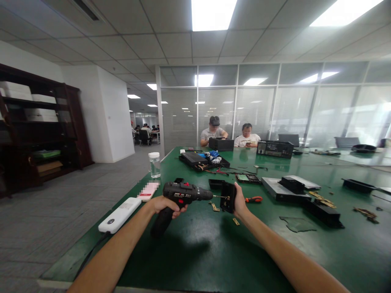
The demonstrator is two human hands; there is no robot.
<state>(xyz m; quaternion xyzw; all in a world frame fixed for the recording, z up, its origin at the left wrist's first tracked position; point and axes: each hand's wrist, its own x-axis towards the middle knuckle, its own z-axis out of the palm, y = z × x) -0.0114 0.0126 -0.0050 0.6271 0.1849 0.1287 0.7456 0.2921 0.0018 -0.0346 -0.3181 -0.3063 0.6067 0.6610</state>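
Observation:
My left hand (169, 205) is wrapped round the grip of a black and red cordless drill (180, 193), which points to the right. Its long thin bit (219, 197) reaches the inner side of a small black housing (226, 198). That housing is held upright by my right hand (240, 201), its fingers partly hidden behind it. Small brass-coloured pieces show inside the housing. Below the bit, brass-coloured metal pieces (215, 207) lie on the green table (189, 260). A screwdriver with an orange and black handle (254, 200) lies just beyond my right hand.
A white power strip (120, 215) and a clear jar (154, 166) stand along the left edge. Opened devices (192, 159), a grey metal box (279, 190), black housings (324, 212) and a glass-like sheet (297, 224) lie about. Two people sit at the far side.

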